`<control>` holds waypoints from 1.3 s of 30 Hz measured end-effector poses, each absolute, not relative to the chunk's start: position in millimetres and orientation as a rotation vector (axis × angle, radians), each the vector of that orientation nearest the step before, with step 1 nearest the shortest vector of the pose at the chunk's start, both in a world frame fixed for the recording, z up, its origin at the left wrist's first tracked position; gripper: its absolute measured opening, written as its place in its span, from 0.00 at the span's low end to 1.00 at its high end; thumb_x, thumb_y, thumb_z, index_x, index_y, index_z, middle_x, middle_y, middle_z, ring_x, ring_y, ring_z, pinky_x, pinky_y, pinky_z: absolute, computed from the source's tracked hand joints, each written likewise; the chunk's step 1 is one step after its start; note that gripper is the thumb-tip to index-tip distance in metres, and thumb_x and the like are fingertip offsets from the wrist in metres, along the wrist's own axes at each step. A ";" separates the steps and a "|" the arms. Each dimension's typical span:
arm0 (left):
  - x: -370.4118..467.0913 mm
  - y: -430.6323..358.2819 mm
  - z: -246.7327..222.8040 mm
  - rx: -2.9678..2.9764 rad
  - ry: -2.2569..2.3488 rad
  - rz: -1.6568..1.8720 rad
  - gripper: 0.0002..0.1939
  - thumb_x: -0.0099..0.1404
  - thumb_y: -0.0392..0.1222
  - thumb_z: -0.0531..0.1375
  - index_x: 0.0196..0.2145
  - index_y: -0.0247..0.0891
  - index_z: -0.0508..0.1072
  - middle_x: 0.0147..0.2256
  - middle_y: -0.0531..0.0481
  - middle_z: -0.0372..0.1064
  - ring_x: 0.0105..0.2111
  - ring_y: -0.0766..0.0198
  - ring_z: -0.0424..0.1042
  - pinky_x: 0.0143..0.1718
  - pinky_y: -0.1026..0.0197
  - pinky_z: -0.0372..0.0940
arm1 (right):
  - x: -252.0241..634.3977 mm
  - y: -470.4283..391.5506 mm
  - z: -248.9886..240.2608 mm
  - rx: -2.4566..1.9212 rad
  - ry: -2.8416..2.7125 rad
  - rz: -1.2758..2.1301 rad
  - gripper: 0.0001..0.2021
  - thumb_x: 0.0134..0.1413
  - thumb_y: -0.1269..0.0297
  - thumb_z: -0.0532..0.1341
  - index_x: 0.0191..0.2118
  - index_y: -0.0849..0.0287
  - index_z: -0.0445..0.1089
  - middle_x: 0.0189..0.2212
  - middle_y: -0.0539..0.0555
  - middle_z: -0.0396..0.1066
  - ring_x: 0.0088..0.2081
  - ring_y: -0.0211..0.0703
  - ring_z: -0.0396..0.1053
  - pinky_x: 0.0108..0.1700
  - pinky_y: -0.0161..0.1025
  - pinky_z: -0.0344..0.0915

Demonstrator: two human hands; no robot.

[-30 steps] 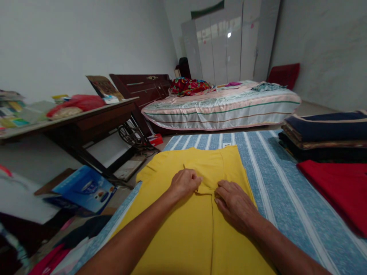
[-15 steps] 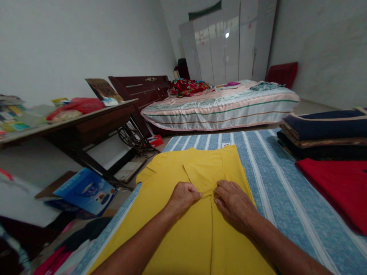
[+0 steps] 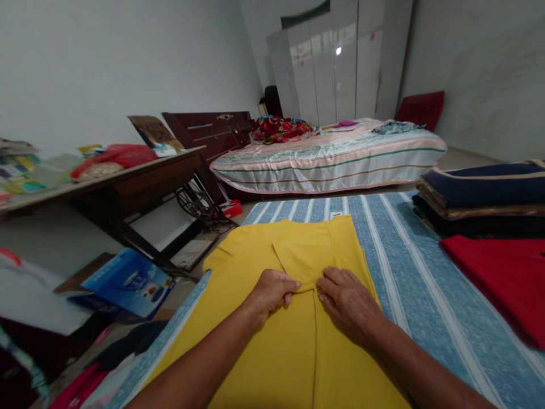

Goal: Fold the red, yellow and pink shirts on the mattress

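Observation:
A yellow shirt [image 3: 272,352] lies partly folded on a blue and white striped surface, one side turned inward with its sleeve laid over the body. My left hand [image 3: 275,291] pinches the sleeve's lower edge near the middle of the shirt. Just to the right, my right hand [image 3: 347,298] rests palm down with bent fingers closed at the same sleeve's edge; its fingertips are partly hidden against the cloth. A short sleeve sticks out at the shirt's upper left.
The striped surface [image 3: 421,272] carries a red folded cloth [image 3: 502,278] and a stack of dark folded cloths [image 3: 489,190] at right. Behind stands a bed [image 3: 332,165]. A cluttered table [image 3: 170,162] and a blue box [image 3: 131,284] are at left.
My left hand has turned slightly, its fingers curled more under the thumb at the sleeve's edge. My right hand has barely moved.

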State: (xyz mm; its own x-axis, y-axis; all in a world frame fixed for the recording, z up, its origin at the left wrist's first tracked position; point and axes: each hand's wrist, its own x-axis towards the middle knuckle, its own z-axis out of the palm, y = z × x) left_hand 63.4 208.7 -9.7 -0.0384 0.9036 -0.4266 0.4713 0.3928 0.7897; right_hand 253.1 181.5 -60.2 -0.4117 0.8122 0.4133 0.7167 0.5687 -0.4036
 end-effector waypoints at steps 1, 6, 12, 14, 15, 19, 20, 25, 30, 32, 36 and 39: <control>63.3 208.2 -8.9 1.188 1.660 0.559 0.13 0.47 0.47 0.61 0.16 0.36 0.63 0.09 0.57 0.56 0.09 0.76 0.43 0.14 0.66 0.34 | 253.3 181.8 -60.7 -1.215 -2.236 0.203 0.04 0.59 0.70 0.54 0.36 0.57 0.66 0.37 0.54 0.65 0.42 0.45 0.62 0.45 0.42 0.56; 64.3 205.6 -6.7 1.042 1.637 0.528 0.14 0.44 0.47 0.62 0.18 0.37 0.61 0.11 0.59 0.57 0.09 0.77 0.44 0.14 0.68 0.33 | 253.7 182.8 -61.0 -1.226 -2.246 0.158 0.06 0.59 0.71 0.54 0.33 0.57 0.65 0.35 0.54 0.66 0.39 0.44 0.62 0.43 0.42 0.56; 65.1 205.7 -9.4 1.203 1.674 0.490 0.16 0.48 0.51 0.60 0.16 0.37 0.62 0.10 0.56 0.59 0.08 0.76 0.46 0.12 0.68 0.36 | 252.1 181.1 -59.4 -1.245 -2.254 0.129 0.06 0.60 0.70 0.54 0.33 0.57 0.66 0.36 0.55 0.67 0.40 0.45 0.63 0.43 0.43 0.58; 65.0 206.6 -10.5 1.252 1.698 0.498 0.15 0.48 0.49 0.60 0.15 0.37 0.61 0.09 0.56 0.58 0.08 0.76 0.46 0.12 0.67 0.37 | 251.1 180.6 -61.8 -1.246 -2.253 0.081 0.06 0.60 0.70 0.53 0.35 0.58 0.67 0.41 0.58 0.67 0.46 0.48 0.63 0.47 0.46 0.58; 64.9 207.0 -11.0 1.267 1.707 0.500 0.14 0.48 0.47 0.60 0.15 0.37 0.62 0.09 0.56 0.58 0.08 0.75 0.45 0.12 0.67 0.38 | 250.6 180.5 -63.7 -1.239 -2.251 0.045 0.07 0.60 0.70 0.53 0.36 0.59 0.68 0.45 0.59 0.67 0.49 0.50 0.62 0.50 0.47 0.57; 64.0 206.8 -13.6 1.298 1.721 0.501 0.13 0.50 0.45 0.58 0.15 0.37 0.63 0.08 0.56 0.57 0.07 0.75 0.45 0.12 0.67 0.38 | 248.9 182.0 -71.2 -1.156 -2.262 -0.056 0.07 0.59 0.73 0.53 0.39 0.61 0.68 0.48 0.61 0.67 0.55 0.53 0.58 0.55 0.50 0.53; 63.7 206.7 -14.4 1.308 1.723 0.500 0.13 0.50 0.45 0.58 0.14 0.37 0.63 0.07 0.56 0.56 0.07 0.75 0.45 0.12 0.67 0.38 | 248.6 182.4 -72.0 -1.141 -2.270 -0.059 0.07 0.58 0.73 0.53 0.38 0.60 0.68 0.45 0.60 0.68 0.53 0.52 0.59 0.55 0.50 0.53; 63.2 209.6 -17.8 1.359 1.759 0.452 0.14 0.51 0.44 0.58 0.13 0.37 0.63 0.07 0.56 0.54 0.08 0.74 0.44 0.13 0.66 0.38 | 247.5 182.0 -67.6 -1.132 -2.310 -0.034 0.07 0.57 0.75 0.54 0.36 0.59 0.68 0.38 0.57 0.68 0.45 0.48 0.62 0.50 0.45 0.57; 65.2 207.9 -15.8 1.786 1.923 0.340 0.11 0.54 0.40 0.57 0.16 0.36 0.65 0.14 0.53 0.62 0.16 0.69 0.58 0.19 0.65 0.50 | 246.9 181.2 -65.6 -1.163 -2.313 -0.034 0.08 0.58 0.75 0.53 0.33 0.59 0.67 0.37 0.58 0.67 0.42 0.47 0.62 0.47 0.44 0.57; 66.3 201.5 -13.5 2.132 1.966 0.270 0.07 0.56 0.39 0.57 0.22 0.37 0.69 0.21 0.51 0.67 0.23 0.65 0.64 0.25 0.63 0.54 | 246.7 181.6 -67.0 -1.175 -2.311 -0.020 0.08 0.59 0.74 0.52 0.32 0.59 0.67 0.37 0.57 0.67 0.41 0.46 0.62 0.46 0.43 0.57; 69.3 186.7 -9.9 2.786 1.693 0.103 0.07 0.63 0.38 0.52 0.31 0.39 0.70 0.33 0.47 0.69 0.35 0.60 0.66 0.35 0.59 0.58 | 246.6 182.0 -68.5 -1.199 -2.305 0.029 0.08 0.59 0.74 0.52 0.32 0.59 0.66 0.35 0.55 0.66 0.40 0.45 0.62 0.44 0.42 0.57; 72.7 184.0 -10.1 2.924 1.536 0.013 0.06 0.63 0.38 0.53 0.31 0.39 0.68 0.34 0.46 0.67 0.37 0.58 0.64 0.37 0.57 0.59 | 247.1 181.9 -67.9 -1.202 -2.295 0.060 0.08 0.60 0.73 0.51 0.33 0.59 0.66 0.35 0.55 0.66 0.39 0.45 0.62 0.43 0.42 0.57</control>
State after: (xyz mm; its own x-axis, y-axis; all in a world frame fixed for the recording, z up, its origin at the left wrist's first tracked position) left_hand 72.7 184.0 -10.1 0.5704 0.8173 0.0814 0.8185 -0.5575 -0.1386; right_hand 247.1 181.9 -67.9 -0.4540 0.7730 0.4432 0.7490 0.6005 -0.2801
